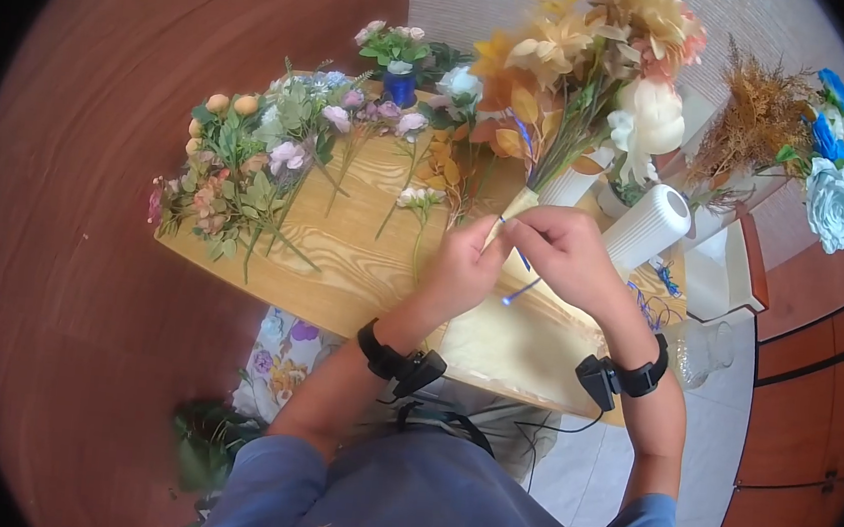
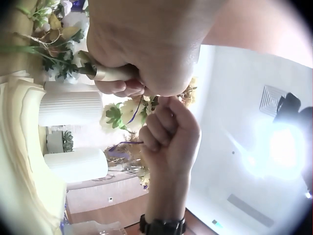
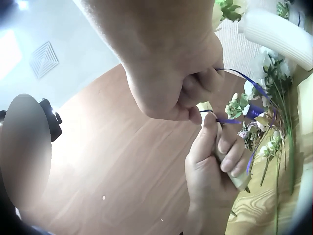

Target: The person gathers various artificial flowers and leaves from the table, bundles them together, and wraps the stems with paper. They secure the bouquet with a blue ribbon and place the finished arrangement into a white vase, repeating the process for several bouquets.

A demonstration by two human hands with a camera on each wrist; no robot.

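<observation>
My left hand (image 1: 465, 269) grips the stem end of a tall bouquet of artificial flowers (image 1: 648, 115), cream, peach and orange, at its cream paper wrap (image 1: 517, 208). In the right wrist view the thumb presses on the wrap where a thin blue-purple ribbon (image 3: 227, 121) crosses it. Close against it, my right hand (image 1: 571, 260) pinches the ribbon with curled fingers, and a length loops away from its fist. One ribbon tail (image 1: 520, 292) hangs below the hands in the head view. Part of the wrapped stems is hidden inside the left fist.
Loose flower stems (image 1: 286, 156) lie across the left of the wooden table (image 1: 340, 286). Cream paper sheets (image 1: 495, 345) lie under the hands. A ribbed white vase (image 1: 649, 228) and a blue ribbon spool (image 1: 399, 88) stand farther back. A glass vase (image 1: 700, 353) is at right.
</observation>
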